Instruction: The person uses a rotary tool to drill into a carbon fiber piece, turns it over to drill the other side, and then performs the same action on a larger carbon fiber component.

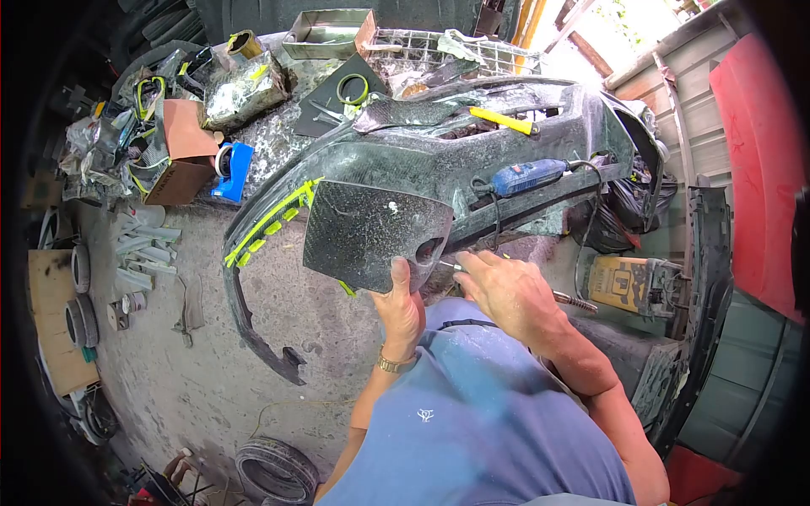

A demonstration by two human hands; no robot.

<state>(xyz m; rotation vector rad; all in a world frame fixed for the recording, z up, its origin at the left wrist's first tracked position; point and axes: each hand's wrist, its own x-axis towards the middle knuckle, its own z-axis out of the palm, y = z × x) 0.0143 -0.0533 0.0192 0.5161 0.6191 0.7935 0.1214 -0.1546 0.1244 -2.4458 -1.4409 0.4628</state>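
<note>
A dark carbon-fibre panel [371, 232] with a rounded opening near its lower right corner is in my left hand [400, 308]. My left thumb presses on its face at the lower edge, and the other fingers are hidden behind it. My right hand [513, 291] is closed around a slim rotary tool handpiece, mostly hidden by the fingers. Its thin metal bit [449, 265] points at the panel's opening. A coiled-spring cable end [575, 301] shows to the right of that hand. Behind the panel lies a large dark car bumper [523, 143], with yellow-green tape [274, 221] along its left arm.
On the bumper rest a blue rotary tool motor [527, 178] with its cord and a yellow-handled tool [502, 120]. A cluttered bench [274, 126] holds tape rolls and a cardboard box [183, 152]. A yellow can [629, 285] stands right; a tire [277, 469] lies on the floor.
</note>
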